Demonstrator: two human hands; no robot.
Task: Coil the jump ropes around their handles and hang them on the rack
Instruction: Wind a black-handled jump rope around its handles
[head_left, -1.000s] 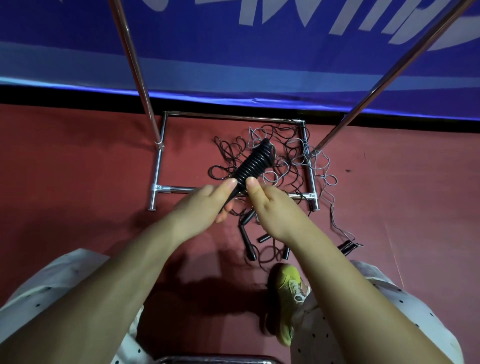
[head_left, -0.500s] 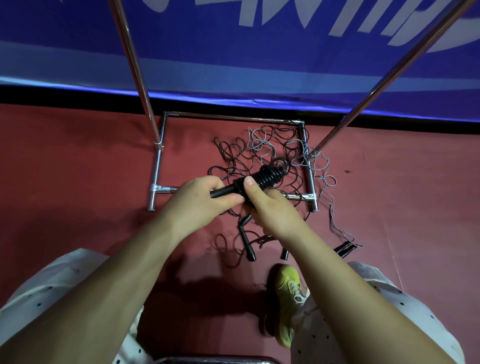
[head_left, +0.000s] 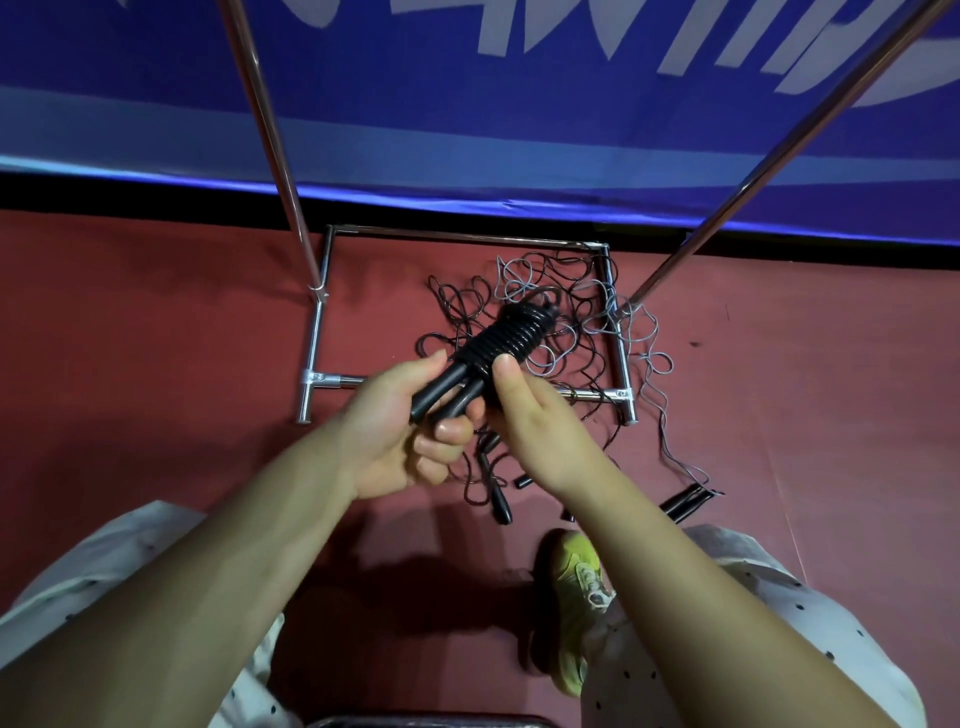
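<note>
The left hand (head_left: 400, 426) grips both black handles (head_left: 441, 397) while the right hand (head_left: 535, 415) pinches the coil (head_left: 511, 335), now tipped up again and looking wound, so hanging on the rack (head_left: 314, 332) seems next.

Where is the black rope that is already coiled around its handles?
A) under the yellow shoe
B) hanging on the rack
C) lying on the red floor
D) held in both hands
D: the coiled black rope sits between the left hand and the right hand, above the floor.

Coiled rope (head_left: 511, 335) now tilted upward
</note>
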